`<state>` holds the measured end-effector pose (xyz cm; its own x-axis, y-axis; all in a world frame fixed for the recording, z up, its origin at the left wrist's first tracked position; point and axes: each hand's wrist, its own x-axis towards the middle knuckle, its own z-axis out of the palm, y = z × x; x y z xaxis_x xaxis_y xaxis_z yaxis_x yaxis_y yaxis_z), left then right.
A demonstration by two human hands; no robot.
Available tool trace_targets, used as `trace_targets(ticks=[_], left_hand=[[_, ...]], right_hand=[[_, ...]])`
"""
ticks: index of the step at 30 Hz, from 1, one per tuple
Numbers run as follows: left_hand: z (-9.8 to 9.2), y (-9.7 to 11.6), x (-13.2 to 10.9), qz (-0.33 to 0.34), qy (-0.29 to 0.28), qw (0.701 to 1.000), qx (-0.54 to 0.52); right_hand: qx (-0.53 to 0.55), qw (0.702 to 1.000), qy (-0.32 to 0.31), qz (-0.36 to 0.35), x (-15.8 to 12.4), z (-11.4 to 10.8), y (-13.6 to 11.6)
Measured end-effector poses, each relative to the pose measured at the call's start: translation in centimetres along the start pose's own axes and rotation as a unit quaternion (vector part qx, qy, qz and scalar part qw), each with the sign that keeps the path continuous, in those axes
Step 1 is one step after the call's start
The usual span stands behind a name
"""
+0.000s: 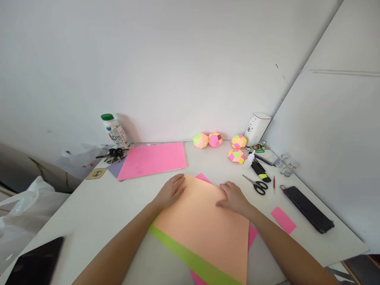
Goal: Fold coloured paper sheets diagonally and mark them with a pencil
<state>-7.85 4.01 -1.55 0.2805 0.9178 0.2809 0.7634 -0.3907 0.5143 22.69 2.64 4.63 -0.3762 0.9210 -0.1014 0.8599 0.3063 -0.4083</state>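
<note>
A large peach paper sheet (204,221) lies at the middle of the table, over a green sheet (190,257) and a pink sheet (252,235) that stick out at its edges. My left hand (170,192) rests with fingers outstretched along the peach sheet's upper left edge. On its upper right edge lies my right hand (234,198), thumb spread from the other fingers. Neither hand visibly grips anything. To the right of my right hand are black-handled scissors (257,185) and a small pink paper strip (283,220).
Pink sheets (154,158), keys (115,153) and a white bottle (115,130) sit at the back left. Several paper polyhedra (215,139) stand by the wall. At right are a cutter (261,172), glue bottle (249,159), jars (288,169) and black pouch (310,209). A dark tablet (35,263) lies front left.
</note>
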Motion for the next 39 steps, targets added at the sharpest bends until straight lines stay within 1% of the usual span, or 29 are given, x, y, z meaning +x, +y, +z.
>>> trace_targets(ticks=[4, 7, 12, 19, 24, 34, 39], left_hand=[[0.2, -0.6, -0.1, -0.066, 0.031, 0.997, -0.022], [0.2, -0.9, 0.1, -0.081, 0.037, 0.996, -0.032], [0.3, -1.0, 0.3, -0.078, 0.037, 0.995, -0.042], [0.4, -0.8, 0.3, -0.051, 0.038, 0.997, -0.048], [0.2, -0.8, 0.4, -0.042, 0.043, 0.997, -0.049], [0.0, -0.6, 0.5, -0.039, 0.038, 0.997, -0.052], [0.0, -0.5, 0.4, -0.049, 0.038, 0.997, -0.054]], right_hand=[[0.021, 0.999, -0.016, 0.043, -0.4, -0.4, -0.3], [0.046, 0.997, -0.009, 0.061, -0.7, -0.3, -0.3], [0.093, 0.994, -0.005, 0.055, -1.2, -0.1, -0.7], [0.132, 0.989, -0.018, 0.062, -1.6, 0.3, -1.1], [0.135, 0.988, -0.038, 0.066, -1.7, 0.2, -1.1], [0.124, 0.985, -0.053, 0.106, -1.8, 0.0, -1.0], [0.104, 0.99, -0.039, 0.092, -1.8, -0.2, -1.3]])
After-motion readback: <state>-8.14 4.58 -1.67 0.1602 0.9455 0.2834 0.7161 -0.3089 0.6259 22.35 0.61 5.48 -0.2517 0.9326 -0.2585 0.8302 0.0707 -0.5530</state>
